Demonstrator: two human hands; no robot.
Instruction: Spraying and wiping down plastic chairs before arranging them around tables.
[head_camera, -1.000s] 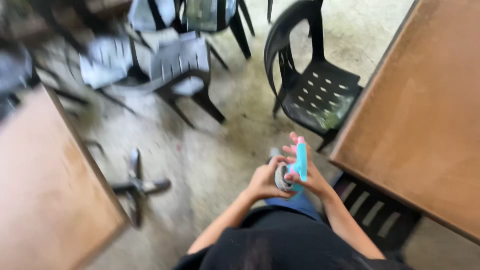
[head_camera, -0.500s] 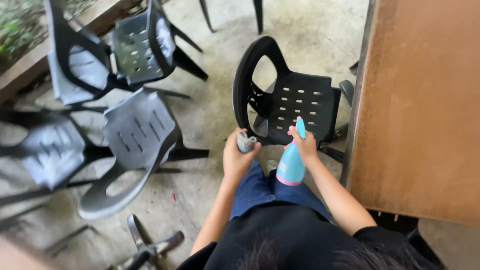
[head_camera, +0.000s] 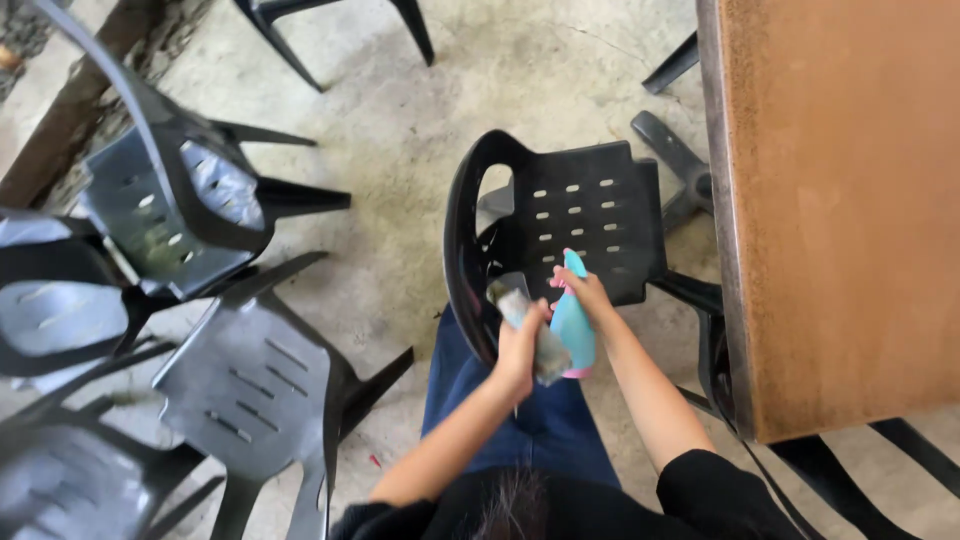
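Observation:
My left hand (head_camera: 522, 346) grips a grey cloth (head_camera: 534, 332) that sticks out above and below my fist. In my right hand (head_camera: 586, 292) is a light blue spray bottle (head_camera: 574, 325) with a pink base, its nozzle up toward the chair. Both hands hover close together over my lap, just in front of a black plastic chair (head_camera: 560, 220) whose slotted seat faces me. The cloth and the bottle nearly touch.
A brown wooden table (head_camera: 840, 200) fills the right side, its edge next to the black chair. Several black plastic chairs (head_camera: 250, 370) lie tipped and stacked on the concrete floor (head_camera: 400, 130) at the left. More chair legs show at the top.
The view has swung and closed in on the black chair. My hands have come nearer together, with the cloth now raised beside the spray bottle.

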